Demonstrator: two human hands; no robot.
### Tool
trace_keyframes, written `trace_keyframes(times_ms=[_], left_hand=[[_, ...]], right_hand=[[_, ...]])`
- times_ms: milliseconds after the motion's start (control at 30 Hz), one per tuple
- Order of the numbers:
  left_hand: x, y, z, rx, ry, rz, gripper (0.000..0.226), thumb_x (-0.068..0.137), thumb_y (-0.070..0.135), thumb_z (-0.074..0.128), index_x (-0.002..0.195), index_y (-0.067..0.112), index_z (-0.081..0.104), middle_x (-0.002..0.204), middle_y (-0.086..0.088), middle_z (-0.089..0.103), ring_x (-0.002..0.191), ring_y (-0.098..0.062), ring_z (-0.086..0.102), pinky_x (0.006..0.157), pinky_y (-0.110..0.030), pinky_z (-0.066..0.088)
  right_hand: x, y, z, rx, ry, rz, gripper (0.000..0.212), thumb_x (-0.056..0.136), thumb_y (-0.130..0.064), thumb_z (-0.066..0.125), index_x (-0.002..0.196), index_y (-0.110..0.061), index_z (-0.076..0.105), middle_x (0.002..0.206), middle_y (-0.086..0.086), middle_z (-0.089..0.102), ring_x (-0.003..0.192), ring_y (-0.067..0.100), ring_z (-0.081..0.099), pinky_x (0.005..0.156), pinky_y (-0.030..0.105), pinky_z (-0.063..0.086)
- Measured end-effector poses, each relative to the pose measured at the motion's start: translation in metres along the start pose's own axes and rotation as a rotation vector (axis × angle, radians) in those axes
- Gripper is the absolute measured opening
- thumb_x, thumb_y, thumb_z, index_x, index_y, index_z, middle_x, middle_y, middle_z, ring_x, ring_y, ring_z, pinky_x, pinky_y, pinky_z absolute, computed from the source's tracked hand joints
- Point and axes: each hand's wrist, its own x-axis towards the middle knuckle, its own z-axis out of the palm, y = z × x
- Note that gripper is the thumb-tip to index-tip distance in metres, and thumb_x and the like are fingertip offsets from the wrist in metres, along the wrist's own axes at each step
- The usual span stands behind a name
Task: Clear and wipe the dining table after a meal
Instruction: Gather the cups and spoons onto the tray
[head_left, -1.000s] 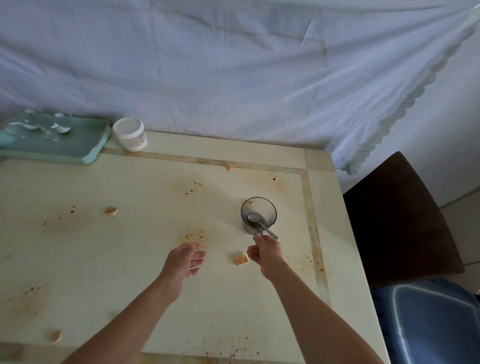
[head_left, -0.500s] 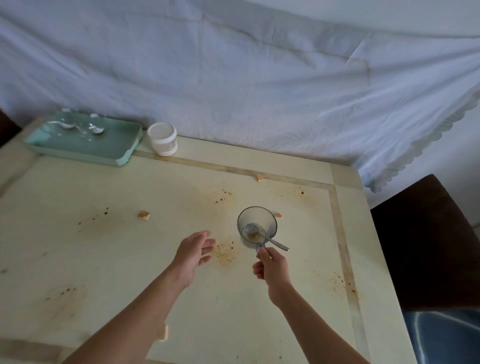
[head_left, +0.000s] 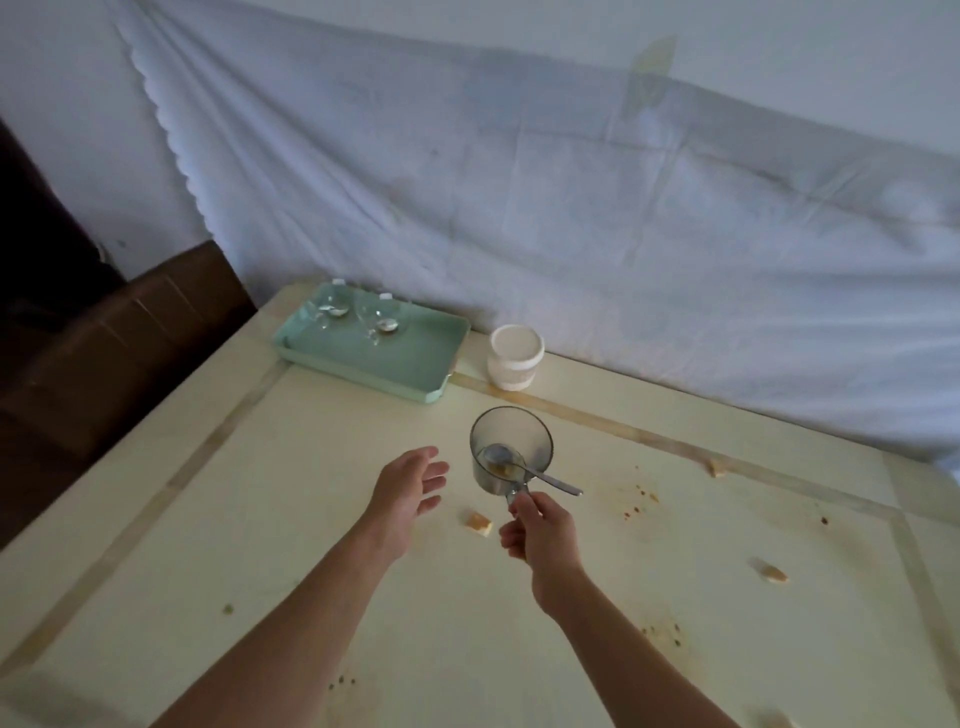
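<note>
Head view: nearest me, my right hand (head_left: 543, 535) pinches the handle of the grey cup (head_left: 511, 441), with a spoon (head_left: 519, 465) leaning inside it. I can't tell whether the cup rests on the table (head_left: 234, 519) or is lifted. My left hand (head_left: 408, 488) hovers just left of it, fingers loose and spread, holding nothing. A crumb (head_left: 479, 522) lies between the hands. Since half a second ago the cup has travelled toward the far-left corner and is now near the white jar (head_left: 516, 358) and green tray (head_left: 374, 358).
</note>
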Motion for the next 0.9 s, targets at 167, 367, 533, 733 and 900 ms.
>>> trace_keyframes(times_ms=[167, 367, 533, 733, 900], left_hand=[[0.049, 0.033, -0.044, -0.007, -0.004, 0.039, 0.033, 0.098, 0.018, 0.034, 0.123, 0.009, 0.054, 0.117, -0.012, 0.062, 0.106, -0.024, 0.057, 0.088, -0.037, 0.046], [0.099, 0.049, -0.079, -0.012, -0.03, 0.027, 0.037, 0.097, 0.018, 0.033, 0.129, 0.01, 0.051, 0.128, -0.013, 0.059, 0.11, -0.023, 0.055, 0.096, -0.037, 0.044], [0.132, 0.055, -0.095, -0.037, -0.03, -0.001, 0.036, 0.098, 0.023, 0.037, 0.13, 0.013, 0.05, 0.127, -0.009, 0.06, 0.111, -0.022, 0.056, 0.097, -0.038, 0.046], [0.16, 0.05, -0.106, -0.027, -0.037, -0.015, 0.038, 0.099, 0.023, 0.035, 0.134, 0.015, 0.048, 0.125, -0.008, 0.062, 0.109, -0.021, 0.058, 0.096, -0.039, 0.047], [0.173, 0.042, -0.11, -0.007, -0.046, -0.026, 0.037, 0.1, 0.022, 0.033, 0.134, 0.016, 0.047, 0.127, -0.008, 0.06, 0.11, -0.021, 0.058, 0.094, -0.036, 0.047]], right_hand=[[0.038, -0.029, 0.074, 0.034, -0.001, 0.002, 0.023, 0.094, -0.013, 0.046, 0.073, -0.006, 0.053, 0.05, 0.007, 0.049, 0.046, 0.02, 0.044, 0.045, 0.025, 0.034], [0.1, -0.062, 0.142, 0.086, 0.037, 0.013, 0.024, 0.091, -0.009, 0.045, 0.068, -0.01, 0.05, 0.049, 0.004, 0.047, 0.044, 0.019, 0.043, 0.041, 0.022, 0.033], [0.152, -0.081, 0.183, 0.112, 0.063, 0.051, 0.022, 0.091, -0.007, 0.043, 0.069, -0.01, 0.046, 0.055, 0.007, 0.039, 0.045, 0.018, 0.038, 0.044, 0.024, 0.031], [0.198, -0.088, 0.214, 0.183, 0.095, 0.134, 0.02, 0.096, -0.012, 0.044, 0.079, -0.007, 0.054, 0.057, 0.006, 0.039, 0.046, 0.016, 0.036, 0.05, 0.028, 0.037], [0.226, -0.081, 0.233, 0.188, 0.17, 0.152, 0.025, 0.098, -0.014, 0.043, 0.076, -0.009, 0.053, 0.057, 0.007, 0.042, 0.039, 0.016, 0.034, 0.048, 0.027, 0.035]])
